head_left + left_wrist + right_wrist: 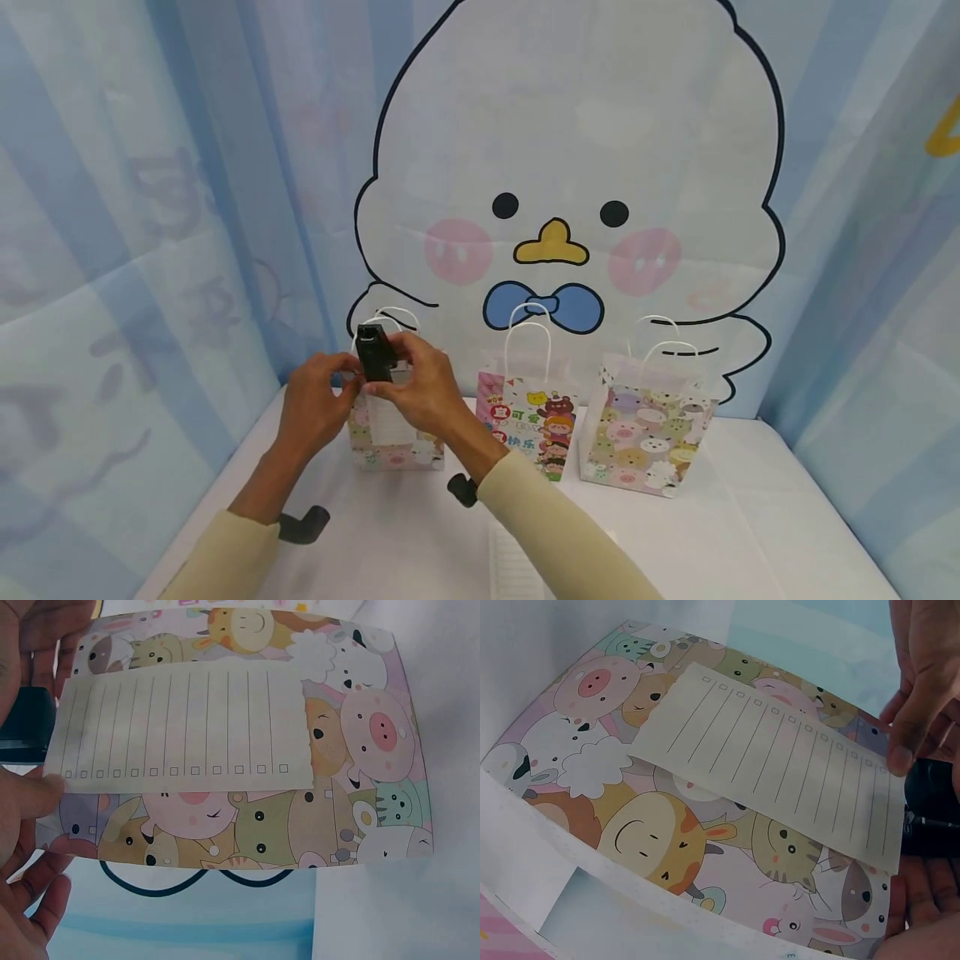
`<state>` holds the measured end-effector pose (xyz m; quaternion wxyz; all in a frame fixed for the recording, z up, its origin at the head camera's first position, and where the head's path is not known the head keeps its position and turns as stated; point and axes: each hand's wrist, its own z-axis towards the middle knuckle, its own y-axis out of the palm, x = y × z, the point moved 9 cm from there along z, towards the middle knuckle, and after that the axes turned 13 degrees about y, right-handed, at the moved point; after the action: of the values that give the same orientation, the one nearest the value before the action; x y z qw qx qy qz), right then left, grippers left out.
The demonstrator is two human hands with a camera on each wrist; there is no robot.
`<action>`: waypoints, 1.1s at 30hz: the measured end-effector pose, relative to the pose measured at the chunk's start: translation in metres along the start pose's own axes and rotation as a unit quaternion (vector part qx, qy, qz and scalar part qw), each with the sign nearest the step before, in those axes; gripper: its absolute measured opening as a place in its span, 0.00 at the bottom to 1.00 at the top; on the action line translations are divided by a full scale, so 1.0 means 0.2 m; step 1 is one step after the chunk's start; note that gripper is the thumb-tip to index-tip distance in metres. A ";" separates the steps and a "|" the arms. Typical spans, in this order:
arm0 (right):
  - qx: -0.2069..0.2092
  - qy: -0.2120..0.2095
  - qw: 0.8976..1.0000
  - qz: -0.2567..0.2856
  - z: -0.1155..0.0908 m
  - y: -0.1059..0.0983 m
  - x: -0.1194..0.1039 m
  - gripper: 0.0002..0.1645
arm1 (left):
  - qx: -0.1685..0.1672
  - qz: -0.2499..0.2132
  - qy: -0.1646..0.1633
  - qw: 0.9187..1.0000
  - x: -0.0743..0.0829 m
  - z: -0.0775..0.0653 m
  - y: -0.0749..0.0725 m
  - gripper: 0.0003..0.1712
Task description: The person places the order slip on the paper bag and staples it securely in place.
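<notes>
The wrist views show me ruled lines and small checkboxes on the paper slip (187,727), which the head view gives only as a pale rectangle. The slip lies against the front of the left-hand bag (397,457), near the far left corner of the tabletop (765,517). Of the hands, the left hand (318,400) pinches the slip's upper corner to the bag; my right wrist view shows its thumb on the paper. The right hand (431,387) grips a black stapler (375,354) at the bag's top edge, between both hands; I can't tell whether its jaws touch the paper. Only the head view gives me the right-hand bag (648,437) and a pale lined pad (516,567) toward the near edge, partly hidden by the right sleeve (562,525).
</notes>
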<state>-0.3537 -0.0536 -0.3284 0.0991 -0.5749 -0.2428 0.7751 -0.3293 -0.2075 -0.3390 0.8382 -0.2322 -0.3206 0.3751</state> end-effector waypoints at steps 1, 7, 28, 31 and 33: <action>-0.001 0.003 1.000 -0.005 0.00 0.00 0.00 0.37 | 0.000 0.001 0.000 1.000 0.00 0.00 0.00 0.09; -0.006 0.014 0.999 -0.035 0.01 0.03 0.02 0.37 | -0.002 0.006 0.001 1.000 0.00 0.00 0.00 0.09; -0.017 0.016 0.998 -0.064 0.01 0.06 0.03 0.32 | -0.014 0.003 -0.009 1.000 -0.02 0.01 0.01 0.09; -0.010 0.025 0.997 -0.069 0.01 0.06 0.03 0.32 | -0.012 0.001 -0.007 1.000 -0.01 0.01 0.01 0.09; -0.006 0.030 0.997 -0.071 0.01 0.07 0.04 0.31 | -0.012 -0.001 -0.007 1.000 -0.01 0.01 0.01 0.09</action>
<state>-0.3569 -0.0623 -0.3403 0.1576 -0.5800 -0.2842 0.7470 -0.3327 -0.2074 -0.3399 0.8336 -0.2391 -0.3309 0.3721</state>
